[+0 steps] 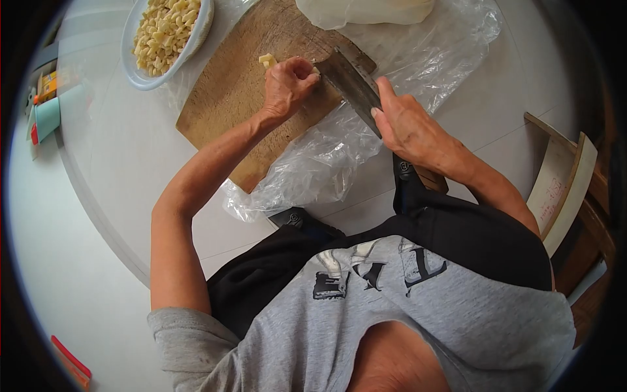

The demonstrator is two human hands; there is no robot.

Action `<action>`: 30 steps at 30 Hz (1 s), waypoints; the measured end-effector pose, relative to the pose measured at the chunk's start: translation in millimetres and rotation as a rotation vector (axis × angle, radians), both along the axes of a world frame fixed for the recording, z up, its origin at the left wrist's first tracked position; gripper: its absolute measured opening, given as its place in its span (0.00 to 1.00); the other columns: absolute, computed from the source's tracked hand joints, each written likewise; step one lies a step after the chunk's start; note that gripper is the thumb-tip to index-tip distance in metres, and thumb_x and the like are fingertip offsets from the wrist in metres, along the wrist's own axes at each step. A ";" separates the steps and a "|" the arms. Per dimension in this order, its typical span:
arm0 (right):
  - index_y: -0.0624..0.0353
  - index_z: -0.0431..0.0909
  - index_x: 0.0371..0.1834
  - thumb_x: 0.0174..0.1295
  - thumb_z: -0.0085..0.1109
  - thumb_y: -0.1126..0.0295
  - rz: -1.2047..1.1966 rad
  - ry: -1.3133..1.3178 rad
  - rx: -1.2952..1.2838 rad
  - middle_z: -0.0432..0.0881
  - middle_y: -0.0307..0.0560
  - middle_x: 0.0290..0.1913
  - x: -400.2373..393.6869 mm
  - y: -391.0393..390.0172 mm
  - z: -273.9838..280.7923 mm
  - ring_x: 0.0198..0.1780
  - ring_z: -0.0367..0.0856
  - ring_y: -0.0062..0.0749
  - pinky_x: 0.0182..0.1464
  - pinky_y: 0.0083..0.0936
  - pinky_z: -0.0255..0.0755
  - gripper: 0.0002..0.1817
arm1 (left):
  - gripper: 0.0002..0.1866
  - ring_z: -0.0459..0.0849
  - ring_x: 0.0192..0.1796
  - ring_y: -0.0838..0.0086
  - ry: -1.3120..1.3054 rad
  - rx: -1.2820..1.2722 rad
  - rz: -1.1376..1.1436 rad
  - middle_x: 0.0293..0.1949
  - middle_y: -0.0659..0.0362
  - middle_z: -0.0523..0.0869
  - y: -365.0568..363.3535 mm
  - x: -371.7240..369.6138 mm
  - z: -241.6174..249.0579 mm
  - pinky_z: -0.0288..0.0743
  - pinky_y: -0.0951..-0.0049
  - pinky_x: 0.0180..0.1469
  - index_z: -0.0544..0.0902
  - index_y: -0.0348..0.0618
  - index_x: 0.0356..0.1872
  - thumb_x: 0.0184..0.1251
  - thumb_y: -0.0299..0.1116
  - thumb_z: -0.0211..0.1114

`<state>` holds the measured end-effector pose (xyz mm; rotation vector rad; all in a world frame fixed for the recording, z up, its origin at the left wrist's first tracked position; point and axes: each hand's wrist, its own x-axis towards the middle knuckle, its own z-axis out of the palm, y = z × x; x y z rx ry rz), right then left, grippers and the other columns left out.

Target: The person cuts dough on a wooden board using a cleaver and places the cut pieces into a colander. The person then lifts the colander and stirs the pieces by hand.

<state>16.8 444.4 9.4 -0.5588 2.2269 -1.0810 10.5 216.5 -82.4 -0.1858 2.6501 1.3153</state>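
Note:
My right hand (411, 127) is closed on a wide dark cleaver (353, 85), whose blade reaches over the right part of a brown wooden cutting board (228, 98). Close to the blade, my left hand (292, 83) has its fingers curled together above the board; what they pinch is too small to make out. A pale yellow piece (267, 61) lies on the board just beside the left hand's knuckles. Clear plastic sheeting (326, 163) spreads beneath the board.
A white bowl (144, 81) full of pale yellow pieces (166, 36) stands at the upper left. A pale plastic-wrapped item (366, 10) lies beyond the board. There is a chair (565, 189) at the right and a light blue container (47, 119) at the far left.

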 end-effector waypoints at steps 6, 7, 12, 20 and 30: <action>0.70 0.58 0.37 0.58 0.47 0.79 0.032 0.046 -0.031 0.72 0.65 0.17 -10.0 4.3 -7.7 0.22 0.75 0.61 0.24 0.45 0.69 0.09 | 0.07 0.81 0.27 0.79 -0.077 -0.069 -0.107 0.24 0.61 0.83 16.1 11.3 15.5 0.77 0.77 0.32 0.80 0.36 0.26 0.47 0.29 0.66; 0.70 0.58 0.38 0.58 0.47 0.79 0.034 0.054 -0.039 0.72 0.65 0.18 -7.1 8.1 -8.8 0.22 0.75 0.60 0.24 0.45 0.69 0.10 | 0.06 0.80 0.27 0.80 -0.079 -0.083 -0.151 0.24 0.62 0.82 17.6 13.9 16.9 0.76 0.77 0.32 0.80 0.36 0.26 0.48 0.28 0.66; 0.66 0.62 0.46 0.56 0.49 0.81 0.103 0.317 0.016 0.73 0.61 0.18 14.9 35.0 -8.2 0.20 0.75 0.54 0.21 0.42 0.68 0.15 | 0.07 0.80 0.28 0.77 -0.193 0.213 -0.010 0.26 0.60 0.79 -23.8 11.9 18.8 0.77 0.77 0.29 0.76 0.39 0.32 0.51 0.25 0.63; 0.62 0.65 0.51 0.58 0.51 0.80 0.103 0.211 0.062 0.74 0.58 0.20 22.0 52.9 0.2 0.22 0.75 0.55 0.22 0.39 0.66 0.16 | 0.09 0.81 0.29 0.75 0.247 -0.175 -0.505 0.32 0.58 0.82 -0.5 -21.6 8.4 0.77 0.76 0.30 0.79 0.38 0.40 0.57 0.24 0.61; 0.64 0.63 0.45 0.61 0.50 0.77 -0.092 -0.095 -0.134 0.70 0.57 0.16 23.6 49.4 0.3 0.17 0.72 0.48 0.21 0.36 0.62 0.11 | 0.09 0.81 0.34 0.69 -0.159 0.000 0.035 0.28 0.55 0.83 -54.9 -37.9 46.6 0.78 0.66 0.40 0.79 0.38 0.35 0.55 0.32 0.62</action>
